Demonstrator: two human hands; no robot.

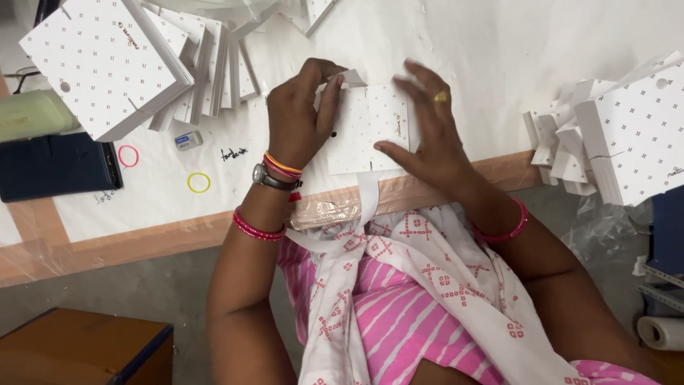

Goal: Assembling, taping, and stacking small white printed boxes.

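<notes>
Square dotted white card lies flat under both hands.

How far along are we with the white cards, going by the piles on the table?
Hard to say exactly. One white patterned card is in hand: the left hand pinches its top edge, the right hand presses its right side. A large fanned stack lies at the left and another pile at the right; which is finished, I cannot tell.

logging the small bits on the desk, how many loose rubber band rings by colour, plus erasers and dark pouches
Pink rubber band ring: 1
Yellow rubber band ring: 1
Small white block eraser: 1
Dark navy flat pouch: 1
Total: 4
</notes>
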